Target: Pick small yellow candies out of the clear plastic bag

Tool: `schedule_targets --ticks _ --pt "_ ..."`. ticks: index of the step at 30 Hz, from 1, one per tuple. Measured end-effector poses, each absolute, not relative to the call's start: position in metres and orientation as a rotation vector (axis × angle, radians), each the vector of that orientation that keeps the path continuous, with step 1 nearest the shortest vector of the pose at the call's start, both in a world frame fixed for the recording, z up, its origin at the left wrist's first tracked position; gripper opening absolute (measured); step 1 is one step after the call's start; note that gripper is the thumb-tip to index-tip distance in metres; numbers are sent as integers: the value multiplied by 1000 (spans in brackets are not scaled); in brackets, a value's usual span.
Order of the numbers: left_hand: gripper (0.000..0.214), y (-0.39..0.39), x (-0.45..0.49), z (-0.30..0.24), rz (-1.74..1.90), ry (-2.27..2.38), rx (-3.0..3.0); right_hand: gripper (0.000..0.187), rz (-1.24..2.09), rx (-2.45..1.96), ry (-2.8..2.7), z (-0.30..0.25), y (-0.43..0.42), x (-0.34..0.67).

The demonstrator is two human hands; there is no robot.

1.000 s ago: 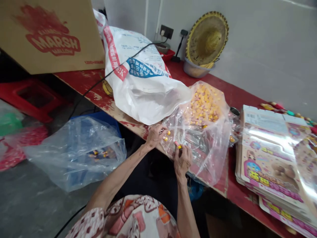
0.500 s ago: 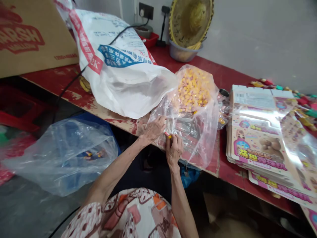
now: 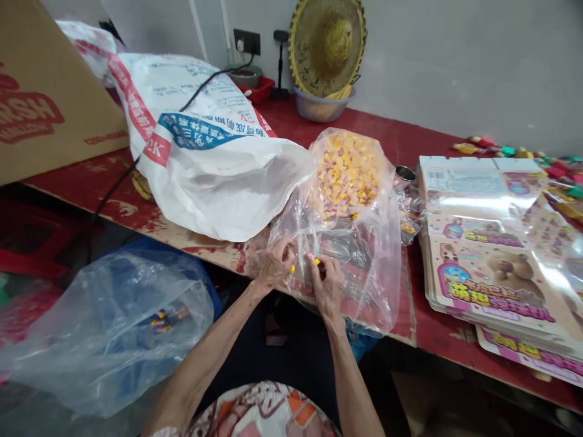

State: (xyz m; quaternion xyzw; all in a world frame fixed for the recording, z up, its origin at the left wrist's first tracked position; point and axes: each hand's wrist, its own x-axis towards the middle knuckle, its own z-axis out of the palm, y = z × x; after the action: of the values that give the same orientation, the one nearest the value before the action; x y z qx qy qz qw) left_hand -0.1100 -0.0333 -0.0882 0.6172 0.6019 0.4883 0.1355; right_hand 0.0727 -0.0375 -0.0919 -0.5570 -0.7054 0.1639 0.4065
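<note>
Over the front edge of the table, my left hand [image 3: 272,266] pinches a small yellow piece [image 3: 292,269] at its fingertips. Just to its right, my right hand [image 3: 331,286] grips a small yellow-and-pink piece [image 3: 317,261] between thumb and fingers. The pieces are too small to name exactly. Beyond both hands, a clear plastic bag [image 3: 381,267] lies with its mouth toward me, holding a heap of yellow and pink pieces [image 3: 348,173]. A big white printed sack [image 3: 228,188] gapes open at the left of that bag.
Down at the left, a clear bag [image 3: 104,315] with several small pieces lines a blue container [image 3: 207,282]. Printed cardboard sheets [image 3: 483,243] are stacked at the right. A carton [image 3: 68,145], a black cable [image 3: 107,194], a metal cup [image 3: 405,174] and a straw hat [image 3: 328,48] stand around.
My hands have drawn slightly apart, and a yellow piece now shows in my left fingertips. More small pieces are visible in the bag at the lower left. The camera view has shifted.
</note>
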Motion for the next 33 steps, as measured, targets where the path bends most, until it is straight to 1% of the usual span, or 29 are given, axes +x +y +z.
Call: schedule_targets --ticks 3,7,9,11,13,15,18,19,22,25,28,31,33 --pt "19 -28 -120 -81 1348 1693 1715 56 309 -1380 -1814 -101 -40 68" --pt "19 -16 -129 -72 1410 1918 1475 43 394 -1378 -1807 -104 -43 69" --pt "15 -13 -126 -73 1367 1870 1597 42 392 -1393 -1804 -104 -43 70" --pt "11 -12 -122 -73 1284 1720 1771 43 367 -1405 -1806 -103 -43 71" --pt "10 -9 -121 -70 1262 1630 1784 42 365 -1418 -1809 -102 -43 71" --pt "9 -3 -123 -63 1345 1669 1620 40 381 -1423 -1808 -103 -44 71" --pt "14 11 -131 -56 1483 1795 1399 37 362 -1420 -1796 -105 -45 70" --pt "14 15 -132 -56 1462 1810 1415 36 348 -1425 -1792 -106 -45 69" --pt "15 17 -131 -59 1235 1751 1556 35 340 -1440 -1793 -107 -45 68" --pt "20 8 -125 -61 1202 1740 1516 35 405 -1427 -1789 -103 -43 69" --pt "23 0 -118 -60 1198 1713 1406 34 573 -1417 -1722 -96 -41 72" --pt "21 -3 -113 -61 1065 1602 1442 33 738 -1386 -1685 -89 -40 74" --pt "25 -2 -112 -62 1002 1553 1453 31 758 -1356 -1738 -86 -40 74"
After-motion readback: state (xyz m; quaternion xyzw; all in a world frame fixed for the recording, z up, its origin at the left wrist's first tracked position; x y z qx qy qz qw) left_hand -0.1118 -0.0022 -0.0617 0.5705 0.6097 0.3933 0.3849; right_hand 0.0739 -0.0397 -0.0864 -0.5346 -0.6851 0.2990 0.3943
